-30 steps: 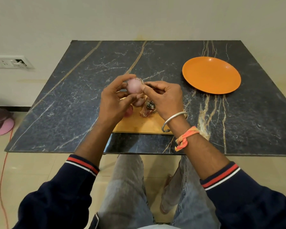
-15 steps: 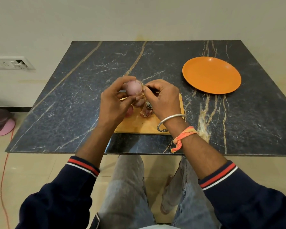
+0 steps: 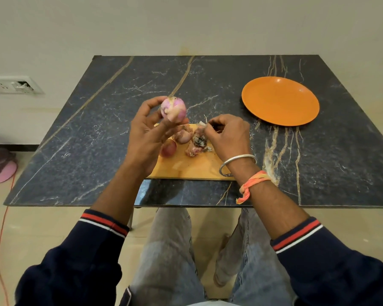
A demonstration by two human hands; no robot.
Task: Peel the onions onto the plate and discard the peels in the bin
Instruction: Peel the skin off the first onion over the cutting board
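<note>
Head camera: a seated person's left hand [image 3: 146, 138] grips a partly peeled onion [image 3: 173, 109] between thumb and fingertips, raised above the dark marble table [image 3: 97, 140]. The right hand [image 3: 228, 135], fingers curled, pinches a pale scrap of peel [image 3: 205, 122] just over a heap of peels [image 3: 197, 143] on the wooden cutting board [image 3: 192, 170]. Two other onions [image 3: 182, 136] lie on the board beside the heap. The orange plate [image 3: 280, 100] sits well apart, toward the table's far right.
</note>
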